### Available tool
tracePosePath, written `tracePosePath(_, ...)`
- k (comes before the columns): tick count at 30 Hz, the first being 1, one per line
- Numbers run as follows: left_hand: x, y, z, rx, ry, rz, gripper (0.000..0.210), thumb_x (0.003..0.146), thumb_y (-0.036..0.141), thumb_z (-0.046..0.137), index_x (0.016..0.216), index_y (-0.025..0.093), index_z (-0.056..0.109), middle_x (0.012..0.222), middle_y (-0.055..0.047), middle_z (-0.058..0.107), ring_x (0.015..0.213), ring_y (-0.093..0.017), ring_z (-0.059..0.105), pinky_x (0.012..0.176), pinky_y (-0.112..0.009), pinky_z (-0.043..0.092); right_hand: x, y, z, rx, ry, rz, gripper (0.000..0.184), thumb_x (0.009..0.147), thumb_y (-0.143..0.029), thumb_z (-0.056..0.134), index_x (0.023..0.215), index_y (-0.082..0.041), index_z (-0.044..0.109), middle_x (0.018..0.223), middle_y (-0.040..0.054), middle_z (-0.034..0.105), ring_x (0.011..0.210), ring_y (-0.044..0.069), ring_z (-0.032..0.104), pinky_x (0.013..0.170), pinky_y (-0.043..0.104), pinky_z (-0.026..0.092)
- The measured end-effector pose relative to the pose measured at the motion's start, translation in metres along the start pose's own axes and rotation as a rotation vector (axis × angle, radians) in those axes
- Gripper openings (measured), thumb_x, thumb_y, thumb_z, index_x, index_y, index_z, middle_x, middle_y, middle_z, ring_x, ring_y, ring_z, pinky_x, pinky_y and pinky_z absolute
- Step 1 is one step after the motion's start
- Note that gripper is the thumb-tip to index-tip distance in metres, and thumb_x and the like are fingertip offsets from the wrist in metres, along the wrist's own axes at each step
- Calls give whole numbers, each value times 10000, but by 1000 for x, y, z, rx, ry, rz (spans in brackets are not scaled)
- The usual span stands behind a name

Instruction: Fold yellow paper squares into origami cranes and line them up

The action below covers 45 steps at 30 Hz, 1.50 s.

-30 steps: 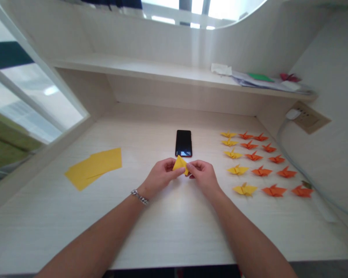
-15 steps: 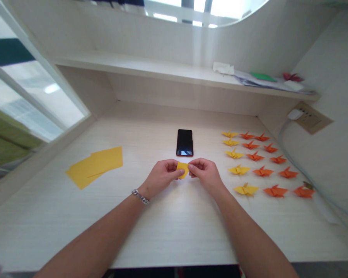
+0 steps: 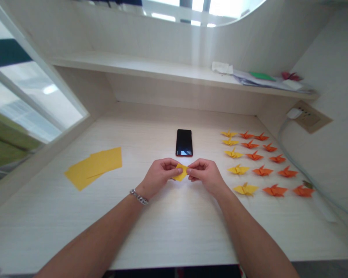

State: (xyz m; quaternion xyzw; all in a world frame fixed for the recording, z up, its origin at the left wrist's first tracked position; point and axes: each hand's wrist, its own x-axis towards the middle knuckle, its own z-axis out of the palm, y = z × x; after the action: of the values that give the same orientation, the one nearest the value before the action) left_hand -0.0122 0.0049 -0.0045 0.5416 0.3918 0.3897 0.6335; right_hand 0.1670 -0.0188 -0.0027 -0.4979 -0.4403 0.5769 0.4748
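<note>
Between my two hands is a small folded piece of yellow origami paper (image 3: 181,175), held just above the desk. My left hand (image 3: 161,172), with a silver chain bracelet (image 3: 139,197) at its wrist, pinches the paper's left side with the thumb on top. On the other side, my right hand (image 3: 204,172) grips the right corner between thumb and fingers. The fingers under the paper are partly hidden. Just beyond the hands lies a black phone (image 3: 184,142), screen up.
Loose yellow paper sheets (image 3: 95,165) overlap at the left. Rows of folded paper cranes, yellow (image 3: 238,170) and orange (image 3: 262,171), stand at the right. A white cable (image 3: 292,160) runs from a wall socket (image 3: 312,117). Papers (image 3: 249,78) lie on the shelf (image 3: 139,68) above.
The yellow paper has turned from a squarish outline to a more pointed, diamond-like one. Both hands still grip it, with a slight shift of the left thumb.
</note>
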Motion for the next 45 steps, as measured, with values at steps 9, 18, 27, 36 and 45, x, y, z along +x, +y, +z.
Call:
tracePosePath(9,-1,3,3,26,-3,27,205,709,312,724,832,152,687,765,-49,698,675,-154,638,609,-257,522,-2,-1,3,3,46,-3,272,571,-331,805,711,-141,670,551,16,659,491,132,619,496,249,533)
tracePosePath(18,-2,2,2,59,32,66,182,683,278,737,815,157,701,739,-40,697,661,-157,632,613,-264,518,-3,-3,4,67,3,16,274,564,-326,804,719,-146,668,571,18,671,511,135,631,521,258,540)
tracePosePath(27,-2,-3,-2,-44,32,138,56,675,206,749,707,168,722,708,-38,687,660,-137,608,628,-250,489,-6,-5,4,183,-41,37,238,569,-245,791,762,-144,696,592,29,688,541,148,654,549,267,549)
tracePosePath(36,-6,9,1,58,3,224,54,700,202,734,684,156,710,685,-35,669,641,-128,588,613,-237,474,-7,-8,5,210,-11,52,230,571,-221,784,766,-135,700,594,41,693,536,152,656,538,260,551)
tracePosePath(45,-7,7,1,109,-7,260,24,728,157,706,726,141,724,704,-39,673,655,-121,588,610,-221,464,-7,-8,3,244,-28,63,222,573,-196,784,765,-119,706,606,51,699,556,155,668,572,262,563)
